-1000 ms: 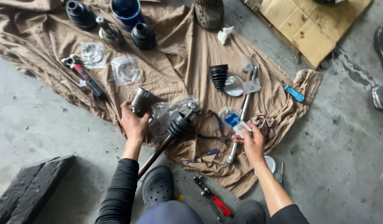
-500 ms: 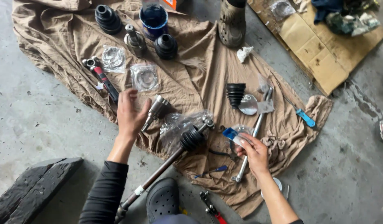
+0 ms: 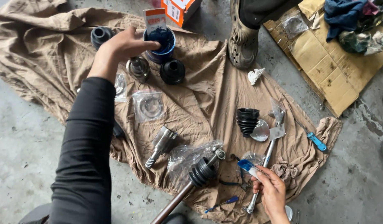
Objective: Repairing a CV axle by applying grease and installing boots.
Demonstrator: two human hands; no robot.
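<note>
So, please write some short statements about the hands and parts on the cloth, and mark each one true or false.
1. The left hand reaches to the blue tub. True.
2. The right hand is empty. False: it holds a small blue-tipped tube.
3. The ribbed black boot stands on the cardboard. False: it stands on the brown cloth.
4. A shaft with a boot lies between the arms. True.
</note>
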